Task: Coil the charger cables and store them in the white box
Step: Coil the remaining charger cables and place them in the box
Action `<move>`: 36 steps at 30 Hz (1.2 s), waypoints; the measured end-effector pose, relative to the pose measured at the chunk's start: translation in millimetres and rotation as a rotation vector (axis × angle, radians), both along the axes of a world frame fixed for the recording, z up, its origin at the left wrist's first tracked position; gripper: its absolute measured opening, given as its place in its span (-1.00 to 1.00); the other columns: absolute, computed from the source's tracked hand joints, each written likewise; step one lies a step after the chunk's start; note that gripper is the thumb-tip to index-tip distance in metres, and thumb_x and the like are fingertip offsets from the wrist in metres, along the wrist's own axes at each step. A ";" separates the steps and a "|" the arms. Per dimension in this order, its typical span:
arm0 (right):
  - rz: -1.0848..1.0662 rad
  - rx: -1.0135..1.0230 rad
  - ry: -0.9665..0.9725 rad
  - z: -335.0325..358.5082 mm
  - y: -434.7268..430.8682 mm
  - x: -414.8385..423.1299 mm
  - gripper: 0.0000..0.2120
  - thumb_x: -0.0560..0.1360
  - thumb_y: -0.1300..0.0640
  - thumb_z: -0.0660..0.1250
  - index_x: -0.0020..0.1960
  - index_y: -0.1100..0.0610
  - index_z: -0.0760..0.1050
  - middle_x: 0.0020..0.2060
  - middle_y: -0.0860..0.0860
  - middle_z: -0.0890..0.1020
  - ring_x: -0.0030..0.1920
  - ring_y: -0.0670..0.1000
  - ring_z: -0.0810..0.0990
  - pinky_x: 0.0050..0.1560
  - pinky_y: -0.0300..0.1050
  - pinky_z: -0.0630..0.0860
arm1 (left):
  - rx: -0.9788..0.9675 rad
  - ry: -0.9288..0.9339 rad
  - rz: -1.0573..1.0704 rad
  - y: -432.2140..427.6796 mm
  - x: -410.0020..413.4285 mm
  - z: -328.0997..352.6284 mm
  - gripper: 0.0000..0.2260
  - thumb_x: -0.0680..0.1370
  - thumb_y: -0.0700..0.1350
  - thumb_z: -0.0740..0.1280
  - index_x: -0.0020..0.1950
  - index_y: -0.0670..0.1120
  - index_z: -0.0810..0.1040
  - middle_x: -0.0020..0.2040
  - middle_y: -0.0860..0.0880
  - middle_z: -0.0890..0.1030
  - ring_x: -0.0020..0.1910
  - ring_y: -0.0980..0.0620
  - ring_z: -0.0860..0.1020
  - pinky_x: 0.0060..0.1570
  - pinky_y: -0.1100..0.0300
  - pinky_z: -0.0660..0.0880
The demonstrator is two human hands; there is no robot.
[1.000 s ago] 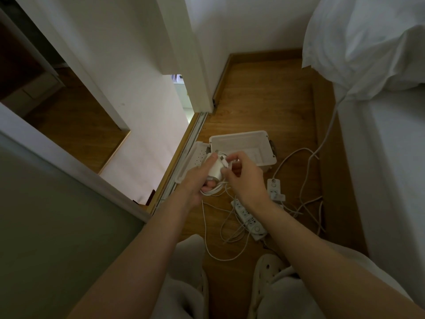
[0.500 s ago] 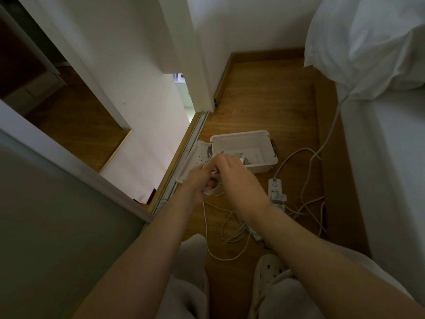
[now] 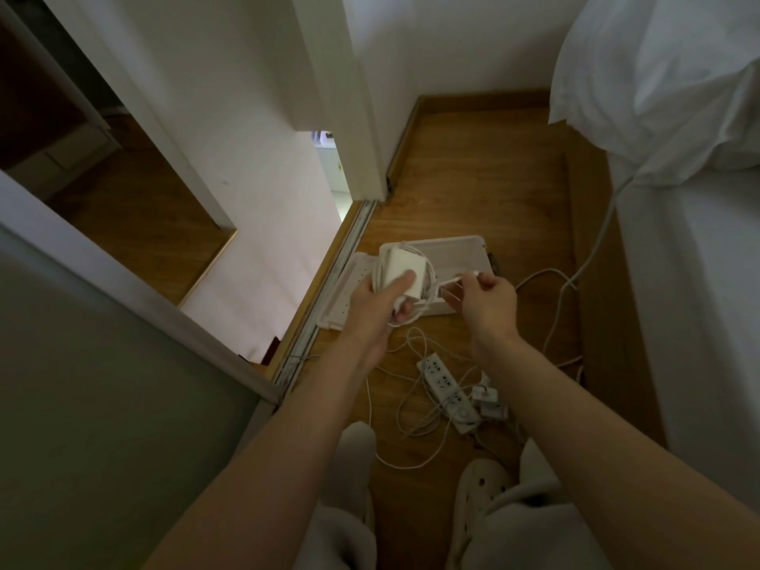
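White square plastic charger brick (image 3: pixel 401 267): gripped in my left hand (image 3: pixel 376 300).
Right hand (image 3: pixel 489 298): pinching the thin white cable end (image 3: pixel 460 277).

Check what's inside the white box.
Only the back-right of the box interior shows, and it looks bare. The rest is covered by the charger, with cable wound round it, held in the left hand, and by the right hand pinching the cable end.

White box (image 3: pixel 452 240) partly behind charger (image 3: pixel 401 267), pillow (image 3: pixel 658 76) cropped at edge
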State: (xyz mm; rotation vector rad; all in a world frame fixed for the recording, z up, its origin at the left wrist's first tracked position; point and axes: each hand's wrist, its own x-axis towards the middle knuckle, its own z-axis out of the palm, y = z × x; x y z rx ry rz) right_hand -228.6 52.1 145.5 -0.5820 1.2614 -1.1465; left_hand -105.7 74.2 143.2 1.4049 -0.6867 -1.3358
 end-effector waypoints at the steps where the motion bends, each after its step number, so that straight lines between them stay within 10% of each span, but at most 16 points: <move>1: 0.009 0.041 0.037 -6.3 -3.0 -0.8 -0.89 0.59 0.24 0.18 0.08 0.23 0.44 -0.16 0.05 0.55 -0.19 -0.07 0.56 -0.19 -0.24 0.54 | -0.007 -0.108 -0.036 1.1 -4.9 -1.3 -0.71 0.52 -0.13 0.36 0.22 -0.12 0.45 -0.04 -0.06 0.57 -0.32 0.13 0.52 -0.40 0.33 0.49; 8: 0.112 0.012 0.379 -27.8 -14.5 3.3 -0.85 0.63 0.18 0.04 0.09 0.19 0.35 -0.31 0.00 0.40 -0.31 -0.03 0.44 -0.46 -0.29 0.36 | -0.044 -0.320 -0.160 0.0 -17.8 -14.2 -0.77 0.58 -0.09 0.27 0.22 -0.09 0.43 -0.06 -0.08 0.57 -0.25 0.07 0.54 -0.33 0.31 0.52; 13: 0.265 0.156 0.369 -37.5 -25.7 3.7 -0.64 0.63 0.13 0.03 0.09 0.34 0.50 -0.04 0.24 0.62 0.00 0.23 0.60 0.03 0.10 0.54 | 0.007 -0.199 -0.209 -5.2 -5.9 -29.8 -0.76 0.62 -0.10 0.18 0.28 -0.07 0.42 0.16 -0.17 0.57 0.06 -0.08 0.57 -0.04 0.14 0.55; 18: 0.500 -0.010 0.438 -50.8 -18.5 9.7 -0.78 0.62 0.06 0.09 -0.06 0.12 0.46 -0.09 0.13 0.60 -0.02 0.16 0.61 0.08 0.14 0.55 | 0.091 -0.105 -0.229 -17.5 -0.1 -50.1 -0.67 0.64 -0.05 0.12 0.39 -0.09 0.33 0.24 -0.12 0.54 0.08 0.01 0.57 0.00 0.20 0.54; 26: 0.465 -0.040 0.493 -116.1 -43.9 -12.5 -0.72 0.56 -0.01 0.24 0.05 0.20 0.54 -0.13 0.08 0.64 -0.08 0.08 0.63 -0.01 0.05 0.60 | 0.113 -0.929 -0.501 -48.4 3.9 -121.4 -0.48 0.49 0.33 0.08 0.19 -0.03 0.45 0.12 -0.05 0.49 0.14 -0.07 0.44 0.19 -0.12 0.40; 36: 0.547 -0.018 0.636 -217.3 -109.9 -20.1 -0.62 0.55 -0.05 0.22 0.25 0.18 0.42 0.06 0.08 0.62 0.00 0.02 0.63 0.00 -0.02 0.59 | 0.022 -1.437 -0.765 -113.1 17.3 -205.1 -0.64 0.62 0.11 0.01 0.28 -0.04 0.39 0.27 -0.03 0.40 0.27 -0.04 0.31 0.28 -0.05 0.21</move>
